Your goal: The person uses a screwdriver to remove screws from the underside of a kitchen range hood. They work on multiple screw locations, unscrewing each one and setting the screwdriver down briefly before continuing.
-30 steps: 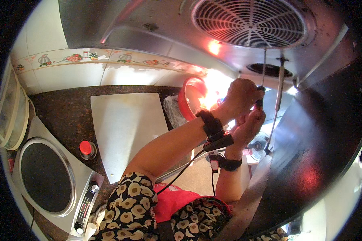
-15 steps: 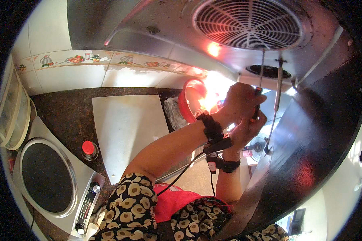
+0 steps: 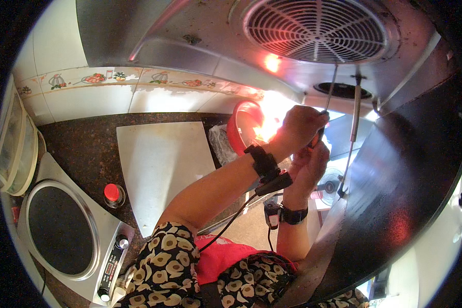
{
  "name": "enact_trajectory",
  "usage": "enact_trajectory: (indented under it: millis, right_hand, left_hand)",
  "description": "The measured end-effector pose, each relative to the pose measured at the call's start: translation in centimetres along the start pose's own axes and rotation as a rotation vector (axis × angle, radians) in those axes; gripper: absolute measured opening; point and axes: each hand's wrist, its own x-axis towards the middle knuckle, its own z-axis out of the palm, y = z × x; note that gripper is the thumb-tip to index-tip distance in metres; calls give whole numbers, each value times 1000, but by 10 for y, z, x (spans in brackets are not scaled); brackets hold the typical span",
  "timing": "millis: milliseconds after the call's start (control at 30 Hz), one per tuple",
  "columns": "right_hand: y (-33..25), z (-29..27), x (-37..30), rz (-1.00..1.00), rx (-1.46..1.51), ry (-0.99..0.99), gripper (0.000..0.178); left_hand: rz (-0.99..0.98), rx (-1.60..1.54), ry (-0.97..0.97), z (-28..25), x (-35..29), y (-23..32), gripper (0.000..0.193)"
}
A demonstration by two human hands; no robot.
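Overhead, a long screwdriver [image 3: 318,137] with a dark and orange handle slants up; its thin shaft reaches the lower rim of the range hood's round fan grille [image 3: 318,32]. My left hand [image 3: 299,127] is closed around the upper part of the handle. Below it, the fingers of my right hand [image 3: 313,161] are closed at the handle's lower end. Part of the handle is hidden by the fingers. Whether the tip sits in a screw is too small to tell. Straps with small devices and cables are on both wrists.
A second, darker round grille [image 3: 342,91] and a thin rod [image 3: 355,113] hang close right of my hands. The hood's dark panel [image 3: 395,174] curves along the right. Below stand a red basin [image 3: 236,131], a pale board [image 3: 164,169], a red-capped jar [image 3: 114,195] and a cooktop [image 3: 61,231].
Both hands have shifted a little left with the handle, so the screwdriver leans more. My right hand's grip at the handle's lower end has changed slightly.
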Motion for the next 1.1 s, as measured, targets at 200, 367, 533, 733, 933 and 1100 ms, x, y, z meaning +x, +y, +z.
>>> enact_trajectory:
  millis: [200,367,533,733,933,1100]
  right_hand:
    - [2,8,-1,-89,-52,37,24]
    - [-3,-2,0,217,194,-215,37]
    - [-4,-11,5,262,111,-239,30]
    - [2,9,-1,5,48,-24,13]
    - [-8,6,-4,310,233,-177,29]
    - [-6,5,-1,110,71,-158,22]
  left_hand:
    - [63,264,74,4,-2,-1,37]
    - [14,72,20,-3,-5,9,31]
    - [-34,-58,-41,-7,-8,4,24]
    - [294,230,115,-2,-4,-5,26]
    - [83,124,32,-7,-5,4,30]
    - [40,-172,87,-5,-9,5,33]
